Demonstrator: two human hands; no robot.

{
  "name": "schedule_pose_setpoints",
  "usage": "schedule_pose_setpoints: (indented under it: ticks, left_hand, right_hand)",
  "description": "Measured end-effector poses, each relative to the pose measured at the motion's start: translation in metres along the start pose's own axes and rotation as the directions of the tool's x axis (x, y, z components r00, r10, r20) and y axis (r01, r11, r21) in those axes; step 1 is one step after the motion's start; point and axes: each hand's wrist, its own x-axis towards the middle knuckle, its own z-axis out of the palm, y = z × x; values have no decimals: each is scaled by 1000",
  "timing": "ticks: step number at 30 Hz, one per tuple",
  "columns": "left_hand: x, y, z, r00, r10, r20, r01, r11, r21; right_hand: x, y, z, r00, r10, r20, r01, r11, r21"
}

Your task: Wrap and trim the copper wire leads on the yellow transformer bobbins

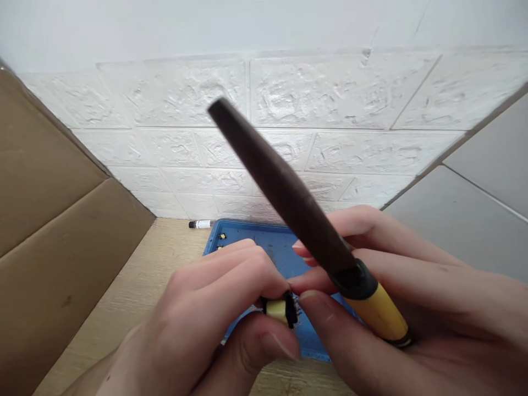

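My left hand (210, 302) pinches a small transformer (277, 311) between thumb and fingers; it has a yellow-wrapped middle and black ends, with thin pins or wires at its right side. In my right hand (396, 297) lies a file (284, 192) with a dark brown, tapering blade and a yellow and black handle. Its blade slants up to the left, clear of the transformer. The right thumb and fingertips come close to the transformer's right end; whether they pinch a wire there is too fine to tell. Below both hands is a blue tray (284, 264), partly hidden.
Another small yellow and black part (223, 236) lies in the tray's far left corner, with one more partly covered below it. A dark-capped tube or marker (201, 224) lies behind the tray. Cardboard (53, 220) stands left, a white brick-pattern wall (185, 99) behind, grey panels (466, 209) right.
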Motion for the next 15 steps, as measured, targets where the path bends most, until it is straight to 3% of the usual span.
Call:
schedule_pose_setpoints:
  ticks: [7,10,12,15]
  left_hand:
    - [6,3,0,998,56,-1,-56,997,49]
    - [6,6,3,998,63,-11,-62,996,57]
    - [6,10,7,999,26,-44,-23,998,55]
    - [6,14,14,985,-65,-161,76,995,63]
  right_hand:
    - [-11,-1,-8,1000,14,8,-14,1000,-2]
    - [-22,0,-11,996,-66,62,59,992,109]
    - [-27,-1,-9,993,-98,67,83,978,190]
    - [-27,-5,-3,1000,-27,-13,29,984,178]
